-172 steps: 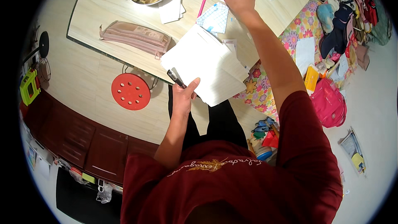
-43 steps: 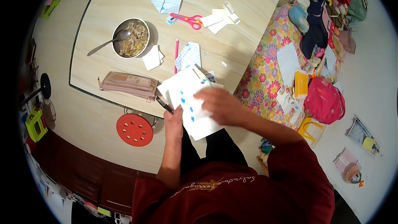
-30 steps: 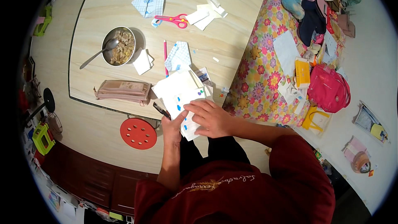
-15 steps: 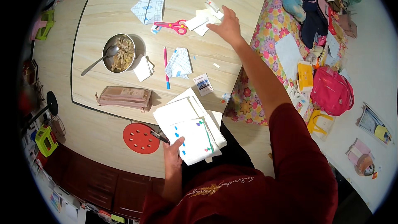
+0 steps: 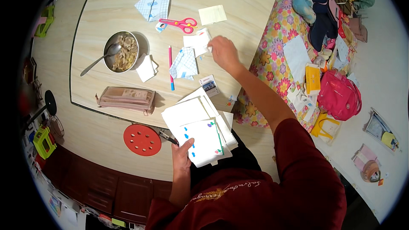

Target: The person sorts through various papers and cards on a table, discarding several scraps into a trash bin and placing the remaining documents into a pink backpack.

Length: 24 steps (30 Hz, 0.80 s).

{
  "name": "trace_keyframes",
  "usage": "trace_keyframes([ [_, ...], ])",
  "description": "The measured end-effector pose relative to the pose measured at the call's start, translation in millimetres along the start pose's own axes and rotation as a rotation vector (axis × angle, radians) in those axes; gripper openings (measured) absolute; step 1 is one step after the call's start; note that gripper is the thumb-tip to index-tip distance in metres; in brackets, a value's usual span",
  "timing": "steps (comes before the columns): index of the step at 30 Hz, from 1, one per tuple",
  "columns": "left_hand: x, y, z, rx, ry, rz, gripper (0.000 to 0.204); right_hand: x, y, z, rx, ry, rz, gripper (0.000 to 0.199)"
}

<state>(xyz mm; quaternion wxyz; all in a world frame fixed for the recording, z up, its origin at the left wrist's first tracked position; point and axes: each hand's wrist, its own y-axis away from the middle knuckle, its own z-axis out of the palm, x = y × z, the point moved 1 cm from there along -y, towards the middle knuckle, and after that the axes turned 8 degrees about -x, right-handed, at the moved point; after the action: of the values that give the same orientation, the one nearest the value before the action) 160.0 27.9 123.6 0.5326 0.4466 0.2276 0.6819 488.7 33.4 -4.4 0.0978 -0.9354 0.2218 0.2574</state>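
My left hand point(image 5: 182, 156) is closed round a stack of white papers point(image 5: 203, 141), thumb on top. The uppermost sheet has blue, green and purple marks. A slim dark object like a pen point(image 5: 168, 137) sticks out beside that hand. Over the table's right side, my right hand point(image 5: 225, 53) pinches the edge of some small white paper pieces point(image 5: 197, 41). Pink scissors point(image 5: 184, 24) lie just beyond them, and a pale yellow sheet point(image 5: 213, 15) is farther back. A folded blue-checked paper point(image 5: 184, 64) and a picture card point(image 5: 208, 86) are nearer me.
On the table point(image 5: 102, 15) are a metal bowl point(image 5: 121, 51) of food with a spoon, a pink-and-blue marker point(image 5: 171, 68), a pencil case point(image 5: 125, 99) and small folded white papers point(image 5: 147, 68). A red stool point(image 5: 142, 139) stands below the edge. Flowered fabric point(image 5: 272, 66) lies right.
My right hand has moved nearer and a little left, drawing white paper pieces off the pale yellow sheet, which stays behind. My left hand still holds the stack.
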Motion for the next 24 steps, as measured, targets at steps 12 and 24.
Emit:
trace_keyframes([
  [12,-5.5,2.9,-8.3,-0.007,0.039,-0.051,0.043,58.1,-68.0,-27.9,0.012,-0.209,0.346,0.036],
  [24,-9.3,2.5,-18.0,-0.080,0.090,-0.044,0.047,44.2,-127.2,-37.5,-0.633,0.441,0.466,0.071],
])
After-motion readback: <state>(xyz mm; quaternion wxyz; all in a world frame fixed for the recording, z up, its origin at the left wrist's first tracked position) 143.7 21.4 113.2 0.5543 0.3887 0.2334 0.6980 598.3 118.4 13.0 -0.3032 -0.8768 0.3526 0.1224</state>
